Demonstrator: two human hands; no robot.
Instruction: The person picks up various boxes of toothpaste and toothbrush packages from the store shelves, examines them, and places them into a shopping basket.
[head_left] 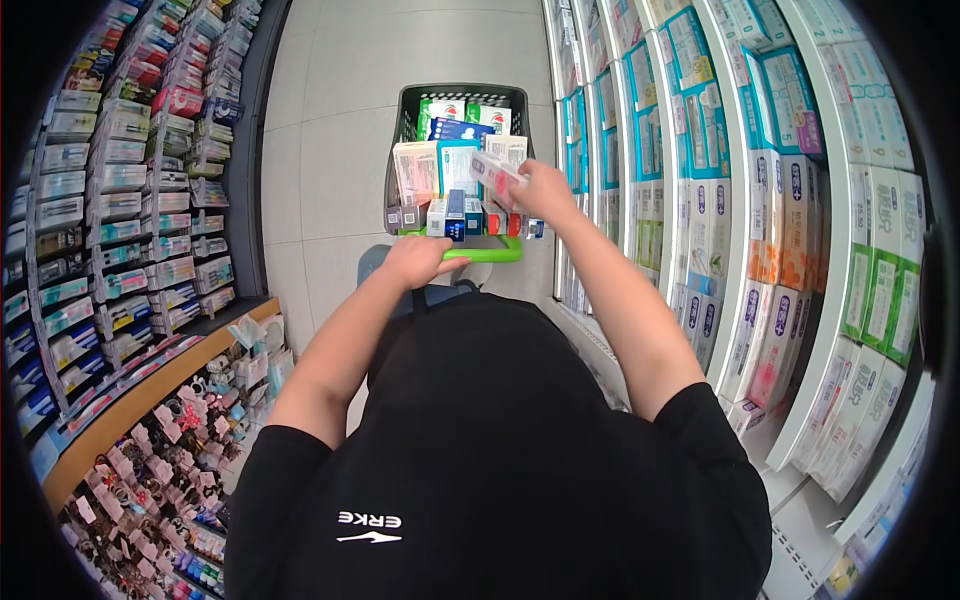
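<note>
A dark shopping basket [517, 97] with a green handle [490, 254] stands in front of me, filled with boxes and packs. My left hand [420, 262] is closed on the handle at its left part. In my right hand [545, 192] is a white-and-pink toothpaste box [492, 174], tilted over the right side of the basket's contents. Below it stand narrow boxes, among them a dark blue box [456, 215]. A pale pink box [415, 170], a light blue-and-white box [458, 168] and a blue pack [460, 130] sit farther in.
Shelves of toothpaste boxes [775, 210] line my right side closely. To the left is a rack of hanging toothbrush packs [125, 190], with hair accessories [165, 450] below a wooden ledge [160, 400]. Grey floor tiles [335, 130] run ahead between them.
</note>
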